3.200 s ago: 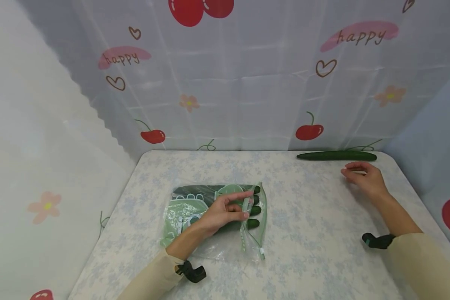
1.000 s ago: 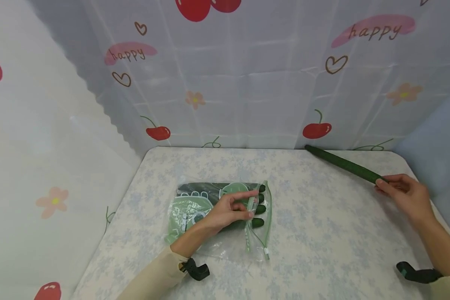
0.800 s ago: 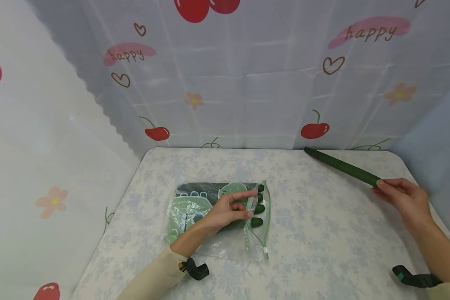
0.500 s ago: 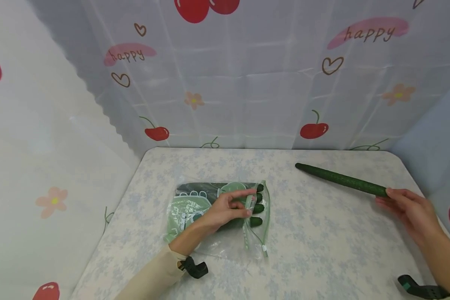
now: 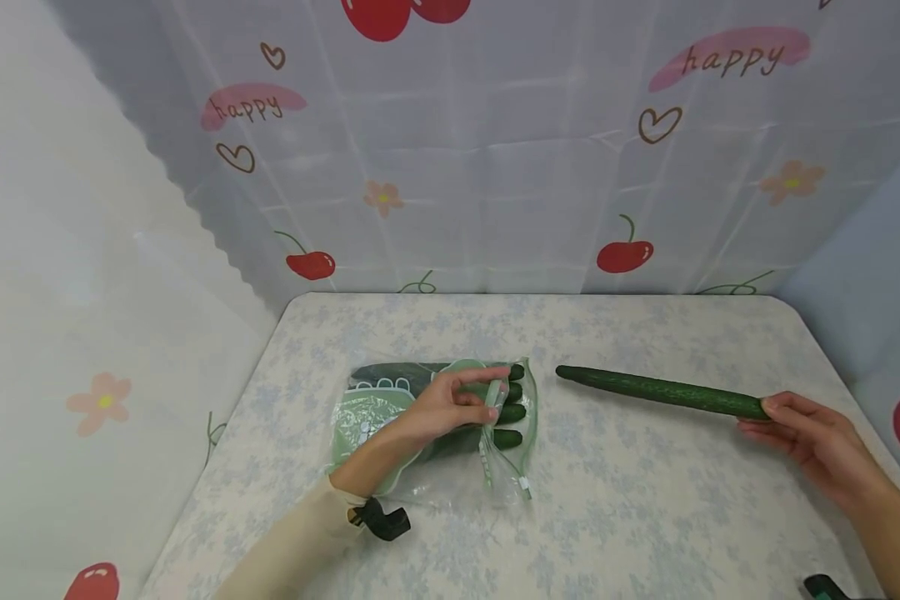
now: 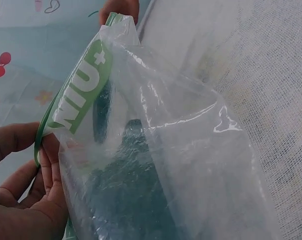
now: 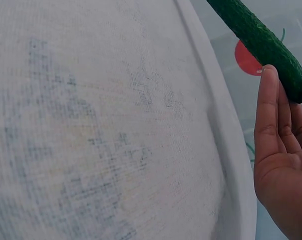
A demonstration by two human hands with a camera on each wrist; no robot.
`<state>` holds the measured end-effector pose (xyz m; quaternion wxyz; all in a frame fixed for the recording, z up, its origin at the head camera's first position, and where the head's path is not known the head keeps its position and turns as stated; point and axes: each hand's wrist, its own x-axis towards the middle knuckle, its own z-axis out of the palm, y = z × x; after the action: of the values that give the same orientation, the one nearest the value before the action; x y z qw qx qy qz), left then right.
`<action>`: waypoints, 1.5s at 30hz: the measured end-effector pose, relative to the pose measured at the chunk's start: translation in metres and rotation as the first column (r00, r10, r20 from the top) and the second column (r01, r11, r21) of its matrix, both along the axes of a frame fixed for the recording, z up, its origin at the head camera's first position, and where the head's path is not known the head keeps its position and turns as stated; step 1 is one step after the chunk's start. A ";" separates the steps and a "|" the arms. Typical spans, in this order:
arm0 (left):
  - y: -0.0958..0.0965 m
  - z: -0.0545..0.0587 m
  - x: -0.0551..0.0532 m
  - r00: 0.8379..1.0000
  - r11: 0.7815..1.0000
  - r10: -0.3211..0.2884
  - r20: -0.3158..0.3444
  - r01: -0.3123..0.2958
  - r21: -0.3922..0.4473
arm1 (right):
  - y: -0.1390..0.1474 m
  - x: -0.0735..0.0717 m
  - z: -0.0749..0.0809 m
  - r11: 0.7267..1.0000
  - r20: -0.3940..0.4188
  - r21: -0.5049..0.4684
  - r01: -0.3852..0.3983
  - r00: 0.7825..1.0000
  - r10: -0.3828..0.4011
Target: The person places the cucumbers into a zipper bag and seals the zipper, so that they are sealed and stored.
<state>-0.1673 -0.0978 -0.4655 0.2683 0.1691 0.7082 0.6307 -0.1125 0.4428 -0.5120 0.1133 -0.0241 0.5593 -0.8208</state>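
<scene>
My right hand (image 5: 821, 442) grips a long green cucumber (image 5: 660, 390) by its right end, fingers on one side and thumb on the other in the right wrist view. The cucumber's far tip points left at the mouth of a clear zip bag (image 5: 438, 492) with green print. Several cucumbers (image 5: 512, 413) lie side by side inside that bag, their ends showing at the opening. My left hand (image 5: 427, 412) pinches the upper layer of the bag's mouth, holding it raised. A white slider (image 5: 524, 483) sits at the near end of the green zip strip.
The table (image 5: 630, 517) has a pale cloth with blue flowers. A printed curtain (image 5: 525, 167) rises behind its back edge, with more sheeting (image 5: 120, 275) on the left side.
The right hand took the cucumber from the table's back right, then brought it toward me and left, its tip nearing the bag. The left hand stays at the bag's mouth.
</scene>
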 end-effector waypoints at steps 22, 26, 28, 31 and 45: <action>0.000 0.003 0.002 0.998 0.998 -0.064 0.019 0.063 0.028 | -0.068 -0.011 0.003 0.952 -0.062 0.143 -0.270 0.958 0.281; 0.001 0.001 0.002 0.998 0.998 -0.055 0.016 0.055 0.022 | -0.083 -0.014 0.002 0.942 -0.026 0.129 -0.311 0.948 0.317; 0.001 0.001 0.002 0.999 0.999 -0.049 0.012 0.049 0.017 | -0.090 -0.016 0.002 0.936 -0.013 0.141 -0.322 0.945 0.327; 0.001 0.000 0.003 0.999 0.999 -0.043 0.004 0.043 0.013 | -0.100 -0.017 0.001 0.931 -0.002 0.160 -0.329 0.943 0.333; 0.000 -0.002 0.006 0.999 0.998 -0.049 -0.020 0.050 0.026 | -0.158 -0.028 -0.005 0.914 0.015 0.147 -0.378 0.925 0.380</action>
<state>-0.1617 -0.0977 -0.4677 0.2746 0.1962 0.6978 0.6317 -0.1403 0.2846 -0.5170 0.2677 -0.1291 0.6037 -0.7398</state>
